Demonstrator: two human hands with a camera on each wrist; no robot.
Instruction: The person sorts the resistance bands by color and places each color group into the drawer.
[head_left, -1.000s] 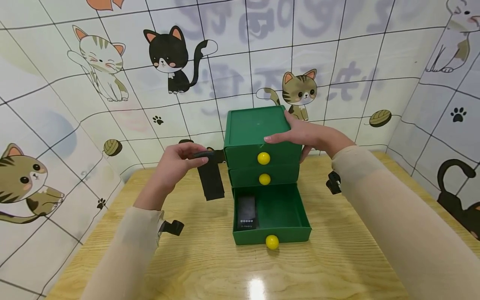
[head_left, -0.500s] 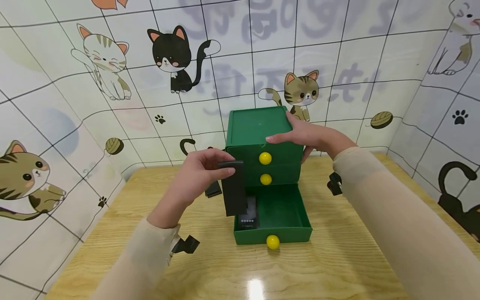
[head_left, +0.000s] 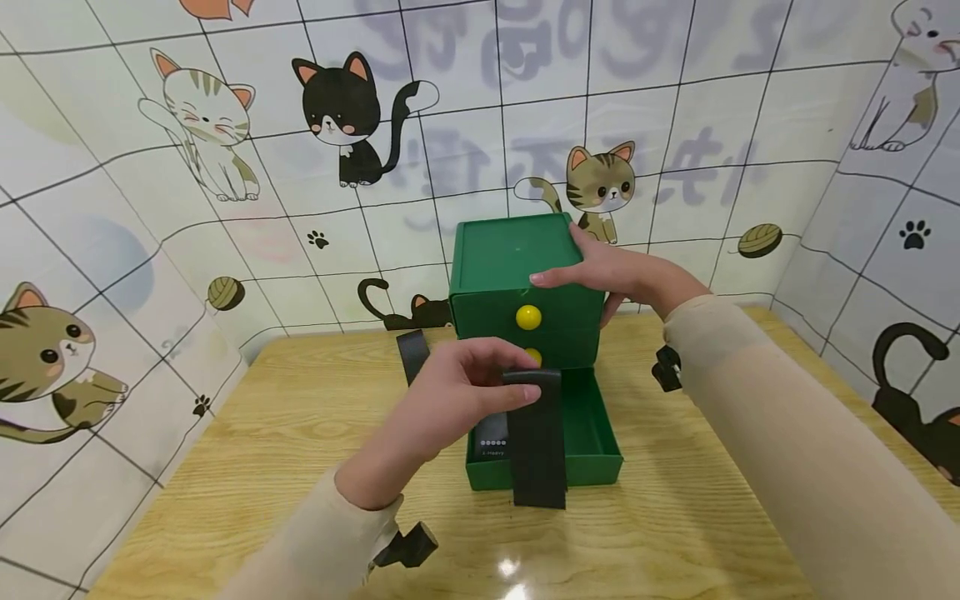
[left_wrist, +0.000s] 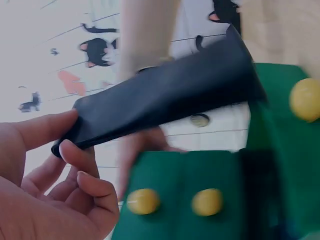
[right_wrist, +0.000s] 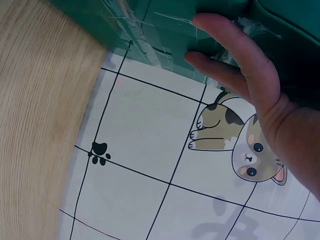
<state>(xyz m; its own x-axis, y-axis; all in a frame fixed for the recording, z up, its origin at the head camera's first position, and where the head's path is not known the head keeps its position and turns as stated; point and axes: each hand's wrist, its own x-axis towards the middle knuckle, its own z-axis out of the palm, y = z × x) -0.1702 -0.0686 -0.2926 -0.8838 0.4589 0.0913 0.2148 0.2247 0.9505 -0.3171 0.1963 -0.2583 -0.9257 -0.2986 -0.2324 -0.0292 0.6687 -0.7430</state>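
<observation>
My left hand (head_left: 457, 396) pinches the end of a black resistance band (head_left: 538, 454), a flat, folded loop. The band hangs down in front of the open bottom drawer (head_left: 487, 477) and overlaps it in the head view. In that drawer's left side lies another black band (head_left: 491, 440), marked "X-Heavy" with a row of dots. My right hand (head_left: 611, 268) rests over the top right edge of the green drawer cabinet (head_left: 513, 250), thumb on top. In the right wrist view, straight fingers (right_wrist: 232, 42) lie against the cabinet's side.
Another black strip (head_left: 412, 352) lies on the wooden table (head_left: 322, 433) left of the cabinet, partly hidden by my left hand. The two upper drawers are closed, with yellow knobs (head_left: 528, 317). A wall covering (head_left: 465, 108) with cat drawings stands close behind.
My left hand has carried the black band rightward and nearer, from beside the cabinet to in front of the bottom drawer. The right hand and cabinet stay in place.
</observation>
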